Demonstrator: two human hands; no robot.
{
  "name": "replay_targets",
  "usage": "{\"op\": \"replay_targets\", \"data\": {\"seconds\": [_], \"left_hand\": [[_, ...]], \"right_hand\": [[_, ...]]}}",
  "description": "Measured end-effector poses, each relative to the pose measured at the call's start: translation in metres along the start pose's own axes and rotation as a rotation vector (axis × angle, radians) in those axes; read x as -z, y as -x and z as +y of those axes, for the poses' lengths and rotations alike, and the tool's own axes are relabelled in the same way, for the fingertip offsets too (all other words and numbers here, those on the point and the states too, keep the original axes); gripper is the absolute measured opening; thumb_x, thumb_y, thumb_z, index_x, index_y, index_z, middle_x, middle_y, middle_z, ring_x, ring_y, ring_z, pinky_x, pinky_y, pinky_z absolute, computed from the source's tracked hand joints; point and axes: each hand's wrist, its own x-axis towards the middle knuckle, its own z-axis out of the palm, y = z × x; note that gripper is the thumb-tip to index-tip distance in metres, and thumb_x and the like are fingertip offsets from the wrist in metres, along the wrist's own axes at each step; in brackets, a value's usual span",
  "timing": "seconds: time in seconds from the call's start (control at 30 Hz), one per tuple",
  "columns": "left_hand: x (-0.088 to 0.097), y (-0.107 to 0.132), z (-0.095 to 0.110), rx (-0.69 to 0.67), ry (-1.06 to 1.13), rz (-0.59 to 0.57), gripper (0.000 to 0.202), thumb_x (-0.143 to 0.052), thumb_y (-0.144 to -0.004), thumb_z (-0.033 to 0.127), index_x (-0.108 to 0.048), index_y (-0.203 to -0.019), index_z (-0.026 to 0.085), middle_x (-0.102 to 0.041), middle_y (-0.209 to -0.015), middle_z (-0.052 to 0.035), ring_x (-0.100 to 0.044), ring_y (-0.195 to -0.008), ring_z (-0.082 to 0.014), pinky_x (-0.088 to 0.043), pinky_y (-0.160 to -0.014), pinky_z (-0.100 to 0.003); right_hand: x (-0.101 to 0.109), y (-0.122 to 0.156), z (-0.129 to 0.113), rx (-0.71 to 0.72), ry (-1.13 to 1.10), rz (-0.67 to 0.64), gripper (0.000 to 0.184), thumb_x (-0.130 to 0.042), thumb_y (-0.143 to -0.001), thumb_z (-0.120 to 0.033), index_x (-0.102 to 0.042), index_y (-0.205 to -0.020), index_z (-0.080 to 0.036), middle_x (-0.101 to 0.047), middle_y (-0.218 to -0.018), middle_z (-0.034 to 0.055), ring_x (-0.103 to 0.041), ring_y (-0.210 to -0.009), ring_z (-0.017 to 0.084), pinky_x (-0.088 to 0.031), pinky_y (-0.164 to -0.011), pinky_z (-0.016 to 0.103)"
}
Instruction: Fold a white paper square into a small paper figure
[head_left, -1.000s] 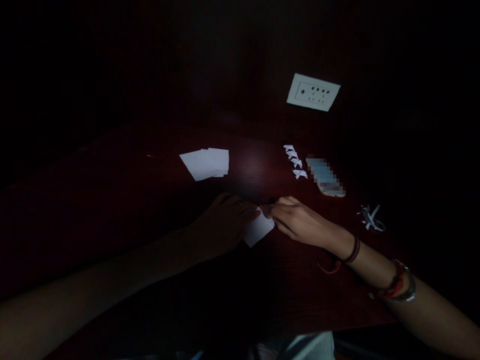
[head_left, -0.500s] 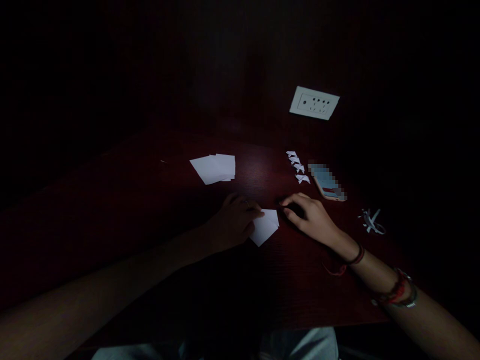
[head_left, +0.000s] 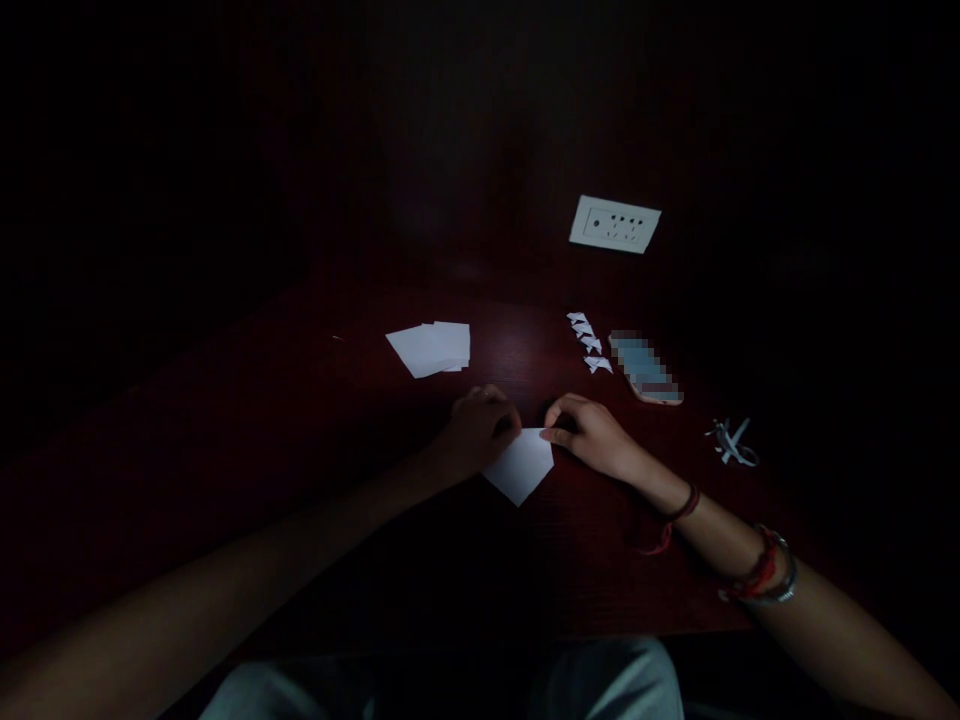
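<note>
A folded sheet of white paper lies between my hands, one corner pointing toward me and its far edge straight. My left hand is closed at the paper's upper left, thumb and fingers curled in a pinch on that side. At the upper right corner, my right hand grips the same paper between thumb and forefinger. The left fingertips are dim and partly in shadow.
White paper sheets overlap farther back on the dark red table. Several small folded paper pieces stand in a row beside a phone. Paper scraps lie at right. A socket plate is on the back wall.
My right hand has moved left onto the paper's corner and now pinches it. My left hand has drawn its fingers in at the upper left edge. The view has shifted slightly.
</note>
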Motion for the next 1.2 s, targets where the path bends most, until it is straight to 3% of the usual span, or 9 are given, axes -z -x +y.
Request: {"op": "replay_targets", "data": {"seconds": [0.23,0.37,0.53,0.67,0.87,0.97,1.07,1.13,1.2], "left_hand": [[0.012,0.006,0.019,-0.110,-0.022,0.191,0.009,-0.046,-0.078,0.018,-0.055,-0.075,0.018,-0.039,-0.111,-0.0028,-0.034,-0.106,-0.0203,-0.030,-0.088,-0.038],[0.016,0.007,0.025,-0.137,-0.028,0.188,0.009,-0.047,-0.077,0.019,-0.055,-0.074,0.018,-0.037,-0.114,-0.0025,-0.032,-0.109,-0.0209,-0.029,-0.090,-0.039],[0.020,0.008,0.020,-0.101,0.009,0.189,0.008,-0.047,-0.076,0.016,-0.054,-0.072,0.017,-0.038,-0.113,-0.0025,-0.034,-0.109,-0.0199,-0.029,-0.092,-0.039],[0.022,0.007,0.012,0.038,0.102,0.187,0.008,-0.049,-0.075,0.016,-0.054,-0.069,0.016,-0.040,-0.109,-0.0039,-0.038,-0.105,-0.0197,-0.033,-0.089,-0.040],[0.015,0.004,0.013,0.131,0.229,0.179,0.009,-0.048,-0.077,0.020,-0.055,-0.073,0.015,-0.044,-0.105,-0.0041,-0.043,-0.101,-0.0163,-0.038,-0.087,-0.034],[0.012,0.005,0.013,0.127,0.134,0.109,0.009,-0.049,-0.077,0.021,-0.055,-0.075,0.015,-0.045,-0.104,-0.0051,-0.044,-0.099,-0.0187,-0.039,-0.085,-0.037],[0.011,0.005,0.009,0.019,-0.021,0.121,0.014,-0.049,-0.077,0.023,-0.053,-0.088,0.015,-0.045,-0.109,-0.0068,-0.042,-0.103,-0.0219,-0.036,-0.085,-0.041],[0.011,0.004,0.004,-0.167,-0.107,0.150,0.022,-0.047,-0.080,0.022,-0.049,-0.101,0.017,-0.043,-0.117,-0.0069,-0.037,-0.111,-0.0213,-0.031,-0.090,-0.040],[0.009,0.004,-0.002,-0.376,-0.165,0.078,0.025,-0.043,-0.083,0.018,-0.047,-0.107,0.020,-0.043,-0.122,-0.0043,-0.035,-0.115,-0.0182,-0.028,-0.094,-0.037]], "right_hand": [[0.008,0.004,-0.027,0.146,0.092,0.076,0.010,-0.048,-0.078,-0.017,-0.058,-0.078,-0.018,-0.056,-0.084,0.0023,-0.050,-0.082,0.014,-0.035,-0.072,0.029],[0.012,0.007,-0.032,0.181,0.150,0.064,0.010,-0.049,-0.076,-0.019,-0.058,-0.071,-0.018,-0.054,-0.083,0.0014,-0.050,-0.080,0.014,-0.032,-0.073,0.031],[0.027,0.011,-0.010,0.150,0.165,0.071,0.007,-0.051,-0.072,-0.017,-0.057,-0.067,-0.017,-0.051,-0.089,0.0037,-0.050,-0.084,0.017,-0.035,-0.074,0.032],[0.039,0.013,0.010,0.100,0.080,0.249,0.007,-0.052,-0.071,-0.017,-0.056,-0.066,-0.016,-0.052,-0.085,0.0051,-0.051,-0.083,0.018,-0.039,-0.075,0.032],[0.021,0.012,-0.002,0.030,-0.238,-0.020,0.016,-0.051,-0.076,-0.025,-0.056,-0.089,-0.017,-0.060,-0.079,0.0022,-0.055,-0.073,0.013,-0.043,-0.069,0.027],[0.012,0.010,0.000,-0.063,-0.325,0.000,0.015,-0.051,-0.075,-0.023,-0.055,-0.088,-0.016,-0.059,-0.069,0.0001,-0.054,-0.065,0.011,-0.044,-0.063,0.026],[0.010,0.007,0.009,-0.111,-0.363,0.019,0.015,-0.054,-0.072,-0.022,-0.056,-0.085,-0.015,-0.059,-0.066,-0.0004,-0.054,-0.062,0.011,-0.043,-0.061,0.025],[0.009,0.005,0.014,-0.102,-0.367,-0.039,0.013,-0.053,-0.073,-0.022,-0.059,-0.083,-0.015,-0.060,-0.070,0.0009,-0.055,-0.064,0.011,-0.043,-0.062,0.025],[0.006,0.003,0.018,-0.097,-0.347,-0.062,0.014,-0.052,-0.073,-0.022,-0.060,-0.083,-0.015,-0.062,-0.073,0.0020,-0.055,-0.066,0.012,-0.043,-0.062,0.026]]}}
